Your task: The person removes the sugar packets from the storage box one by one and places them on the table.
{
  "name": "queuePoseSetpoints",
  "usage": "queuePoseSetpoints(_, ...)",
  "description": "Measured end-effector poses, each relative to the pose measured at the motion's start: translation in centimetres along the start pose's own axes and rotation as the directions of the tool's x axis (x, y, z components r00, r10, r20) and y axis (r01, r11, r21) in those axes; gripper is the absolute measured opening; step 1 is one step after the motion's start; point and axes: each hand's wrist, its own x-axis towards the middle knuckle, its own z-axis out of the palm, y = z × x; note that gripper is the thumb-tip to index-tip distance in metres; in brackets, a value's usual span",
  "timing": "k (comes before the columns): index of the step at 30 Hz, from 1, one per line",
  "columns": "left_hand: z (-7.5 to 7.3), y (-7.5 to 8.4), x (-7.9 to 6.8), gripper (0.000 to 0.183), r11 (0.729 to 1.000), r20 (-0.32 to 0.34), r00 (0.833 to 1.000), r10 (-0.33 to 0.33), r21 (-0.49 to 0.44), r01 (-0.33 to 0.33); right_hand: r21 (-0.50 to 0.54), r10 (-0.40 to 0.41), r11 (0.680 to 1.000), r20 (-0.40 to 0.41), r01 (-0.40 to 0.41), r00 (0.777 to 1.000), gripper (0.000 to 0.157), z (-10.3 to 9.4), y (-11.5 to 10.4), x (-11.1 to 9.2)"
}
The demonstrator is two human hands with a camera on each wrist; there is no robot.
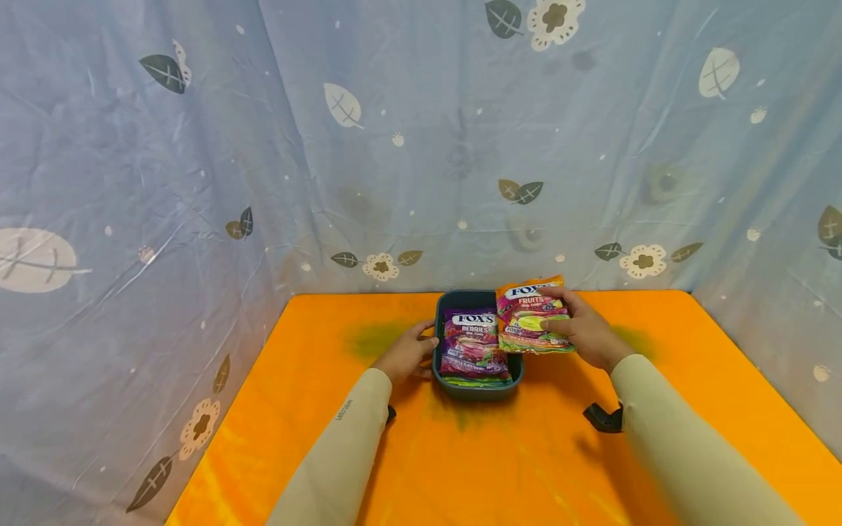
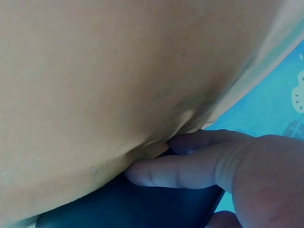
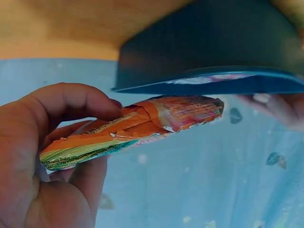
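A dark blue-grey plastic container (image 1: 480, 394) stands on the orange table, open at the top. In it lies a purple Fox's Berries candy bag (image 1: 470, 347), with a green edge of another packet (image 1: 476, 381) showing beneath. My left hand (image 1: 408, 354) holds the container's left side, fingers at the rim; the left wrist view catches some of these fingers (image 2: 175, 171) against the dark wall. An orange Fox's Fruits candy bag (image 1: 529, 310) is pinched in my right hand (image 1: 588, 332), thumb and fingers on opposite faces. Its left part overlaps the container's right rim in the head view.
The orange cloth (image 1: 316, 438) covers the table. Blue-grey curtains (image 1: 421, 168) with leaf and flower prints enclose its back and both sides. A black wrist device (image 1: 604, 418) sits by the right sleeve.
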Motion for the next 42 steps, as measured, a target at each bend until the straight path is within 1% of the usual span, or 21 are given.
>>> queuePoseSetpoints(7, 0.1, 0.1, -0.1, 0.051, 1.000, -0.001, 1.000, 0.004, 0.016, -0.004, -0.013, 0.022, 1.000, -0.050, -0.023, 0.999, 0.066, -2.6, 0.1, -0.9)
queuePoseSetpoints(13, 0.1, 0.2, -0.1, 0.051, 1.000, -0.008, 1.000, -0.012, 0.025, 0.013, -0.040, 0.044, 0.998, -0.073, -0.047, 0.996, 0.068, -4.1, 1.1, -1.2)
queuePoseSetpoints(18, 0.0, 0.2, -0.1, 0.051, 0.999, -0.019, 1.000, -0.011, 0.039, 0.012, -0.131, 0.051, 0.990, -0.066, -0.060, 0.996, 0.067, -4.7, 2.2, -1.0)
queuePoseSetpoints(20, -0.1, 0.1, -0.1, 0.052, 0.999, -0.016, 1.000, -0.005, 0.032, 0.005, -0.183, 0.059, 0.981, -0.062, -0.069, 0.996, 0.067, -4.9, 2.8, -0.9)
queuePoseSetpoints(23, 0.0, 0.2, -0.3, 0.052, 0.999, -0.010, 1.000, -0.011, 0.030, 0.011, -0.218, 0.047, 0.974, -0.045, -0.056, 0.998, 0.067, -4.8, 3.6, -0.7)
queuePoseSetpoints(27, 0.3, 0.3, -0.4, 0.053, 0.999, -0.008, 1.000, -0.022, 0.031, 0.023, -0.218, 0.035, 0.975, -0.046, -0.045, 0.998, 0.067, -4.3, 4.0, -0.6)
queuePoseSetpoints(30, 0.5, 0.1, -0.1, 0.051, 1.000, 0.001, 1.000, -0.017, 0.025, 0.017, -0.225, 0.048, 0.973, -0.061, -0.061, 0.997, 0.068, -4.2, 4.4, -0.3)
queuePoseSetpoints(31, 0.6, 0.1, -0.1, 0.051, 1.000, 0.003, 1.000, -0.016, 0.026, 0.016, -0.235, 0.049, 0.970, -0.069, -0.064, 0.996, 0.068, -4.3, 4.8, -0.1)
queuePoseSetpoints(34, 0.6, 0.0, 0.1, 0.051, 1.000, 0.011, 1.000, -0.020, 0.018, 0.019, -0.257, 0.057, 0.963, -0.081, -0.076, 0.995, 0.068, -4.1, 5.0, 0.6)
queuePoseSetpoints(38, 0.2, 0.1, 0.0, 0.052, 1.000, 0.000, 1.000, -0.025, 0.011, 0.025, -0.299, 0.051, 0.951, -0.082, -0.073, 0.995, 0.067, -3.8, 5.0, 1.9)
queuePoseSetpoints(42, 0.2, 0.2, 0.0, 0.051, 0.999, 0.002, 1.000, -0.018, 0.034, 0.018, -0.307, 0.051, 0.949, -0.077, -0.073, 0.996, 0.065, -3.8, 5.2, 2.7)
